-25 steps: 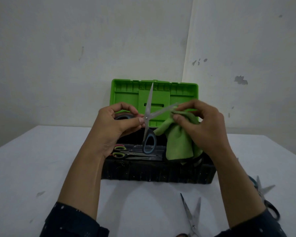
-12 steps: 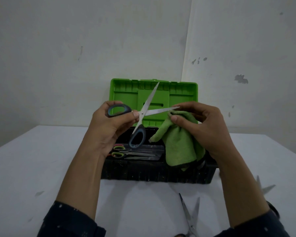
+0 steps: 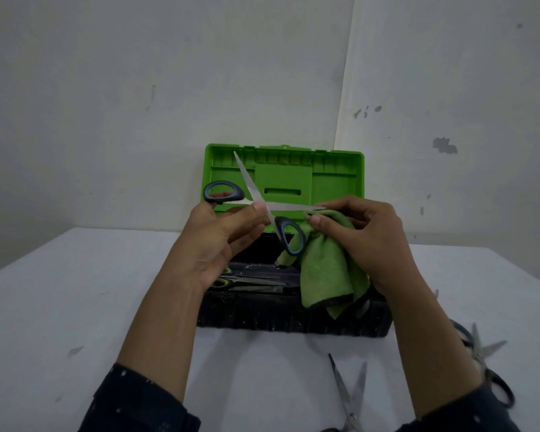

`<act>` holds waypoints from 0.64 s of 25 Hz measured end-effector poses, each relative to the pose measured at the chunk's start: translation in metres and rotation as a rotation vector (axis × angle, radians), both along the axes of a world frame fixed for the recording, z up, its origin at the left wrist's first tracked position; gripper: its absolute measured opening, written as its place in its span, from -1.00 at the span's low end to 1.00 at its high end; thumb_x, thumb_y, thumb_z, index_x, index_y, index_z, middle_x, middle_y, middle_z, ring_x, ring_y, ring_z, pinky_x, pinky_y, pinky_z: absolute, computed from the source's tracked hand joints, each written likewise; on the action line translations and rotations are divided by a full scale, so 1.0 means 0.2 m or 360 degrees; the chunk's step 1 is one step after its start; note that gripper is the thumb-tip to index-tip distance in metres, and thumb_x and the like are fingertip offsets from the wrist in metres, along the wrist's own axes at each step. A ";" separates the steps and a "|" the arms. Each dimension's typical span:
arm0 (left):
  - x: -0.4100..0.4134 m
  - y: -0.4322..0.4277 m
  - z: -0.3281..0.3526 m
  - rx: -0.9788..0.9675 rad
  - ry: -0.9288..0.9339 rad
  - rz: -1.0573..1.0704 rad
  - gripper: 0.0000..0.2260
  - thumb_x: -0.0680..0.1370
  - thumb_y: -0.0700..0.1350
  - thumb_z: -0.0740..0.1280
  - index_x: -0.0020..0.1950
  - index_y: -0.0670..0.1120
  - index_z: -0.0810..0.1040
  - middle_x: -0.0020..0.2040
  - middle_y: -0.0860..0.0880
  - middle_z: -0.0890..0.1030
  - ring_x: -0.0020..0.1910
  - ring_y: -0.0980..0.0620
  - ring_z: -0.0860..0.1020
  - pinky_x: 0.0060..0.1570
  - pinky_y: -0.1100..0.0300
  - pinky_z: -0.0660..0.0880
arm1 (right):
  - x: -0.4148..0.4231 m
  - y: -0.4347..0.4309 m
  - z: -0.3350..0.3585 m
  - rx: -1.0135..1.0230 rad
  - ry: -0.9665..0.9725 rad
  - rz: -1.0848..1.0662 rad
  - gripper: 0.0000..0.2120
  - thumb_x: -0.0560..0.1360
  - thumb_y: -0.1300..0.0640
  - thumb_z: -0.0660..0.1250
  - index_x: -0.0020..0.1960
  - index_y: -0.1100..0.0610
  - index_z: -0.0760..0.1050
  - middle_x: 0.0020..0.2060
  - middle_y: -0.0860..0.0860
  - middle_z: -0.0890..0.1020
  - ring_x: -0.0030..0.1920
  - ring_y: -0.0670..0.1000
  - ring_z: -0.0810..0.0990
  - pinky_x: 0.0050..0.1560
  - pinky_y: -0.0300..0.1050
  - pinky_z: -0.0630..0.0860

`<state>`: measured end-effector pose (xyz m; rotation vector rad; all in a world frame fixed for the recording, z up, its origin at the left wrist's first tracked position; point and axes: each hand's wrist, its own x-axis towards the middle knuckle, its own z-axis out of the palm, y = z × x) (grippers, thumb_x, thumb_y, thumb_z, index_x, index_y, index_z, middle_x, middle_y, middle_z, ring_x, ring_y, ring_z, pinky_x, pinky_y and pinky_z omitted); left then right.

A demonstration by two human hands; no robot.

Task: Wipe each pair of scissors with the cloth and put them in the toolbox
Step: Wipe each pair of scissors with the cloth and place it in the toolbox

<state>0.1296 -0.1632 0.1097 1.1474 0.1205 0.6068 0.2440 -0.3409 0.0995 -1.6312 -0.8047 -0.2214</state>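
Well, I pinched the scissors (image 3: pixel 281 207) at the pivot in my left hand (image 3: pixel 219 241), blades spread (so each edge was reachable), while my right hand (image 3: pixel 365 241) pinched the cloth (image 3: pixel 328 272) round one blade's tip, over the open toolbox (image 3: pixel 293 316) just below both hands.

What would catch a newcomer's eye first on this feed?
Open steel scissors with black-and-blue handles, held up centre-frame by the left hand, while the right hand pinches one blade tip in a green cloth. Behind stands the open black toolbox, bright green lid raised; loose scissors lie on the white table, lower right.
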 end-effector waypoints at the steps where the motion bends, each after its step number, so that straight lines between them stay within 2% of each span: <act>1: 0.00 0.00 0.00 0.0061 0.0023 0.0049 -0.64 0.36 -0.26 0.48 0.12 -0.17 0.50 -0.10 -0.17 0.69 -0.14 -0.03 0.68 -0.22 0.22 0.60 | 0.00 0.01 0.00 -0.0025 0.0007 0.0003 -0.84 0.34 0.01 0.58 -0.09 -0.04 0.70 -0.18 -0.11 0.73 -0.09 -0.12 0.70 -0.05 0.03 0.67; 4: 0.03 0.00 -0.02 0.0145 0.0097 0.0167 -0.74 0.41 -0.32 0.46 0.02 -0.13 0.50 -0.13 -0.14 0.67 -0.14 -0.03 0.66 -0.21 0.16 0.58 | -0.02 0.01 -0.01 -0.0087 -0.0011 0.0018 -0.85 0.34 0.00 0.58 -0.10 -0.05 0.70 -0.18 -0.13 0.73 -0.09 -0.13 0.69 -0.06 -0.01 0.67; 6: 0.03 0.01 -0.02 0.0155 0.0119 0.0123 -0.77 0.45 -0.32 0.43 0.08 -0.22 0.51 -0.08 -0.19 0.65 -0.11 -0.06 0.66 -0.22 0.13 0.60 | -0.02 0.02 -0.01 -0.0096 -0.0017 0.0022 -0.86 0.35 0.01 0.57 -0.10 -0.04 0.71 -0.18 -0.13 0.73 -0.10 -0.14 0.69 -0.07 -0.03 0.67; 8: 0.03 0.02 -0.03 0.0221 0.0155 0.0105 -0.68 0.48 -0.31 0.41 0.20 -0.30 0.47 -0.08 -0.19 0.62 -0.17 0.00 0.65 -0.25 0.19 0.60 | -0.01 0.02 -0.01 -0.0087 0.0006 0.0017 -0.88 0.36 0.02 0.57 -0.11 -0.05 0.71 -0.19 -0.13 0.73 -0.10 -0.14 0.69 -0.06 -0.04 0.67; 10: 0.03 0.03 -0.03 0.0271 0.0175 0.0122 -0.68 0.49 -0.29 0.40 0.22 -0.30 0.45 -0.08 -0.16 0.59 -0.18 0.03 0.63 -0.23 0.19 0.60 | -0.01 0.02 -0.02 -0.0070 0.0049 0.0034 -0.90 0.37 0.02 0.56 -0.11 -0.06 0.71 -0.18 -0.13 0.73 -0.09 -0.13 0.69 -0.04 -0.04 0.66; 13: 0.03 0.03 -0.03 0.0232 0.0122 0.0090 -0.84 0.52 -0.30 0.37 0.08 -0.18 0.53 -0.08 -0.14 0.66 -0.08 -0.04 0.68 -0.14 0.07 0.62 | -0.01 0.02 -0.01 -0.0069 0.0082 0.0048 -0.91 0.37 0.02 0.56 -0.13 -0.06 0.71 -0.18 -0.12 0.73 -0.08 -0.10 0.69 -0.06 -0.06 0.65; 16: 0.03 0.01 -0.03 0.0215 0.0070 0.0109 -0.88 0.51 -0.27 0.38 0.03 -0.15 0.56 -0.18 -0.05 0.68 -0.15 0.00 0.69 -0.19 0.13 0.61 | -0.01 0.02 -0.02 -0.0094 0.0095 0.0055 -0.90 0.36 0.01 0.56 -0.13 -0.06 0.71 -0.19 -0.12 0.73 -0.09 -0.12 0.69 -0.09 -0.10 0.64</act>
